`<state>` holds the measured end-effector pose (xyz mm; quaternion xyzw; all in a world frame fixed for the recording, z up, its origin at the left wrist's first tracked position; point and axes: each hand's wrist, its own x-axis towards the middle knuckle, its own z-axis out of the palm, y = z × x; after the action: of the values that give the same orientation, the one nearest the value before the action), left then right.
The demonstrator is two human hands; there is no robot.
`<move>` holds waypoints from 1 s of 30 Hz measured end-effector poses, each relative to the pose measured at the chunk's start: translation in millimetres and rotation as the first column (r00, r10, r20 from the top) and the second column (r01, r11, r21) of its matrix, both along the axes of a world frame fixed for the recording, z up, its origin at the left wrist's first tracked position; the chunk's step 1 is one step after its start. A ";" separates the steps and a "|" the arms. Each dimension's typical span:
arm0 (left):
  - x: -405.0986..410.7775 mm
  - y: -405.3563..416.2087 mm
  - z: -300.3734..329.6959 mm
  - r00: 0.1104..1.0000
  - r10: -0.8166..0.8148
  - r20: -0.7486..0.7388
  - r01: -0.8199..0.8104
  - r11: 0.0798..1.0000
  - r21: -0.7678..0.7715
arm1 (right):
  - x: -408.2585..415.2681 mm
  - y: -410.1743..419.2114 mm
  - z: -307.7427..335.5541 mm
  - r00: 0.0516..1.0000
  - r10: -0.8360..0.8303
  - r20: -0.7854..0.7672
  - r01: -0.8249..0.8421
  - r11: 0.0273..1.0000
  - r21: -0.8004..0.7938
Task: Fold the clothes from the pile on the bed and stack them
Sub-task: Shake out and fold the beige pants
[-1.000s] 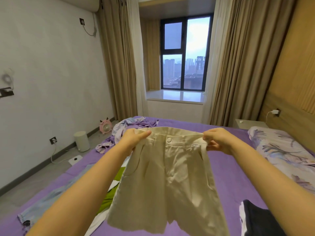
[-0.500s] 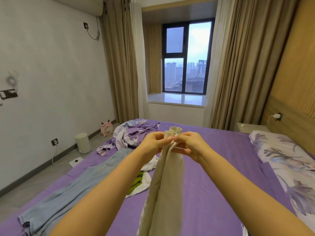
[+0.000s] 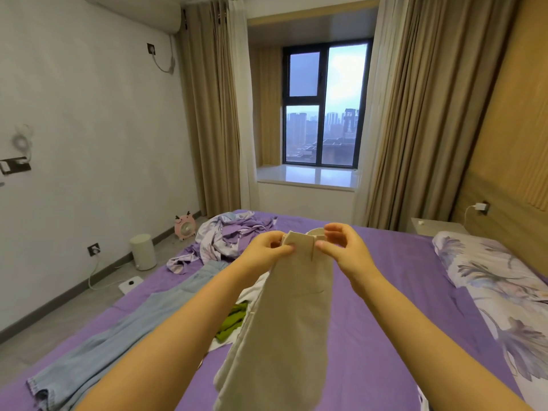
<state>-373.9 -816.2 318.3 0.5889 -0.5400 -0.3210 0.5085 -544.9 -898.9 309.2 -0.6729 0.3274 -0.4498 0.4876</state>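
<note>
**A:** ok so what's going on with the beige shorts [image 3: 284,321] right now?

**B:** they're hanging folded in half lengthwise, up in the air over the purple bed [image 3: 385,292]. The left hand [image 3: 267,247] is pinching the waistband at its left edge, thumb and fingers curled onto the cloth. The right hand [image 3: 341,247] is pinching the other side of the waistband with thumb and forefinger, while its other fingers are arching loosely above.

**A:** and the rest of the laundry?

**B:** light blue jeans [image 3: 118,336] are lying flat along the left side of the bed, something green and white [image 3: 234,315] is peeking out just behind the shorts, and a purple-patterned heap [image 3: 228,235] is sitting at the far left corner. A floral pillow [image 3: 489,277] is lying on the right.
</note>
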 end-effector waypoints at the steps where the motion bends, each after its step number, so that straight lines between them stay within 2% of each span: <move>1: 0.6 0.3 -0.6 0.999 -0.019 -0.051 0.020 1.000 0.011 | -3.5 -2.7 -9.1 1.000 -0.018 -0.026 0.017 1.000 -0.016; 5: 3.1 3.2 -8.2 0.989 -0.078 -0.125 0.084 0.995 0.046 | -10.4 -9.1 -45.9 0.994 0.066 -0.082 -0.058 0.994 0.090; 9: 11.5 7.9 -21.3 0.971 -0.099 -0.216 0.118 0.990 0.079 | -14.5 -10.3 -72.0 0.975 0.223 0.026 -0.222 0.945 0.241; 12: 21.0 8.1 -29.7 0.974 -0.064 -0.217 0.089 0.990 0.109 | -14.1 -14.4 -88.8 0.969 0.245 0.042 -0.245 0.910 0.336; 16: 33.6 1.2 -48.7 0.982 0.093 -0.166 -0.067 0.986 0.153 | -4.7 -19.4 -102.2 0.985 0.173 -0.013 -0.156 0.918 0.364; 20: 44.0 -17.7 -81.5 0.956 0.272 -0.114 -0.239 0.940 0.242 | 9.2 -19.1 -108.8 0.988 0.149 -0.028 -0.130 0.930 0.345; 24: 46.2 -43.9 -102.3 0.954 0.268 -0.136 -0.218 0.928 0.300 | 20.0 -29.7 -110.7 0.999 0.026 -0.047 -0.009 0.948 0.318; 30: 53.7 -100.2 -76.6 0.955 0.227 -0.193 -0.209 0.972 0.110 | 20.6 -72.4 -77.4 0.990 -0.138 0.012 0.134 0.973 0.186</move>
<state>-320.2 -916.4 241.7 0.6307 -0.4018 -0.3455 0.5669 -524.3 -971.2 231.7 -0.5950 0.4069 -0.4581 0.5201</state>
